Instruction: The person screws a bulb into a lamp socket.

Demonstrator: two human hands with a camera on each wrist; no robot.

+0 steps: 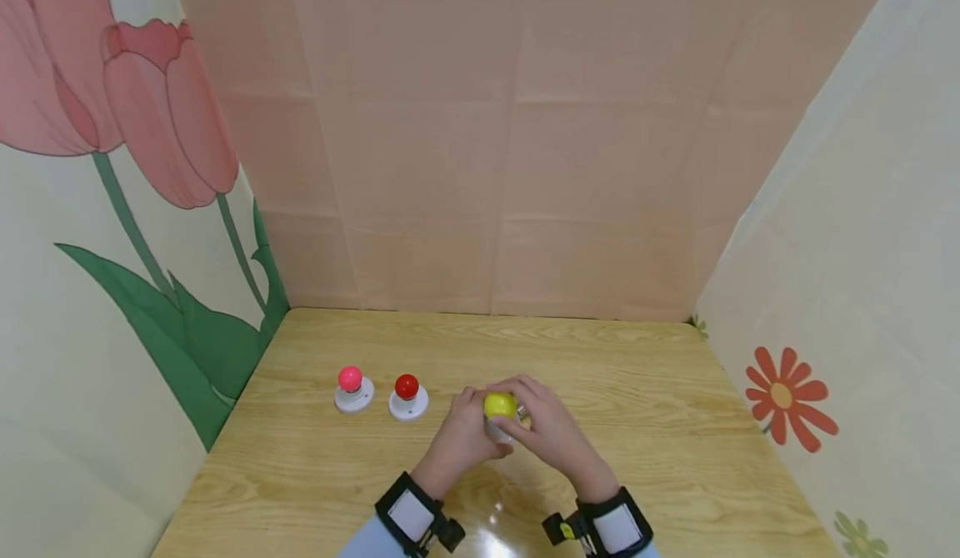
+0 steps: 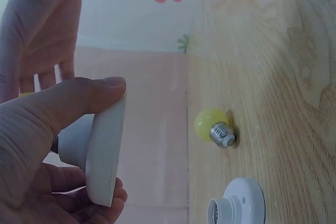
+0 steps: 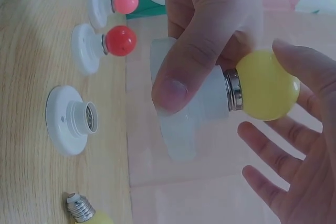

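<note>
My left hand holds a white lamp socket off the table, thumb on its round base and fingers beneath. A yellow light bulb sits in the socket's mouth, with part of its metal thread showing. Around the bulb curve the thumb and fingers of my right hand; the thumb touches the glass. On the table, a second yellow bulb lies on its side near a bulbless white socket. Both are mostly hidden by the hands in the head view.
To the left stand two white sockets fitted with bulbs, one pink and one red. A wooden table carries everything. Fabric walls enclose its back and sides, the back one plain pink.
</note>
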